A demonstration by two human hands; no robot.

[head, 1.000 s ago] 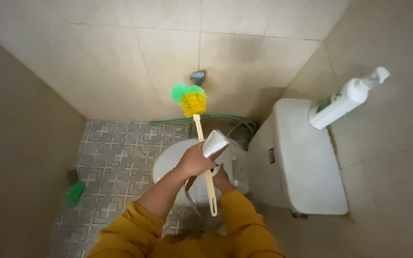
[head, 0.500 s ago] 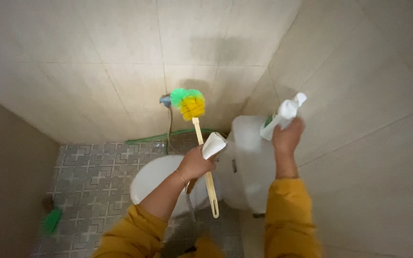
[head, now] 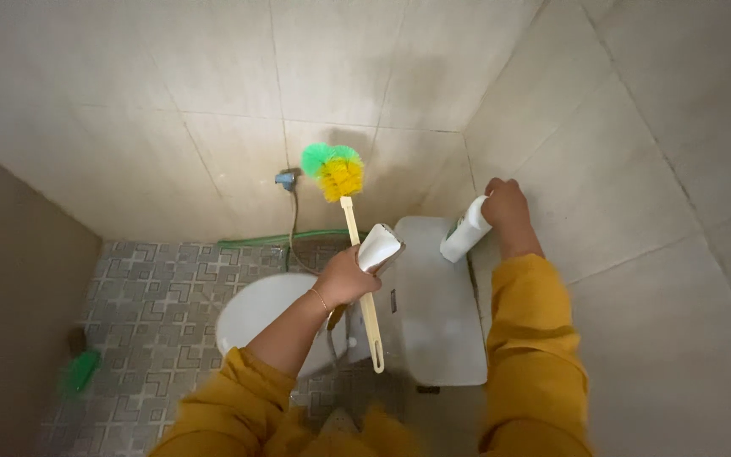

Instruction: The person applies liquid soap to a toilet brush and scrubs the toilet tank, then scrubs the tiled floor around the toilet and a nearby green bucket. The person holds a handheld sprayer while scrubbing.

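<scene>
Gripping toilet brush (head: 342,173) upright, left hand (head: 344,277); right hand (head: 505,203) clasping white bottle (head: 464,230) over cistern (head: 433,322).

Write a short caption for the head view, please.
Left hand holds a toilet brush upright while right hand grips a white bottle above the toilet tank.

One toilet brush (head: 342,173), one white bottle (head: 464,230), one toilet (head: 433,313) (lid down).

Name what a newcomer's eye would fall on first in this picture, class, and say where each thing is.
The green and yellow toilet brush stands out, raised head-up against the pale tiled wall in the left hand. To its right, the right hand grips a white bottle over the toilet tank lid.
</scene>
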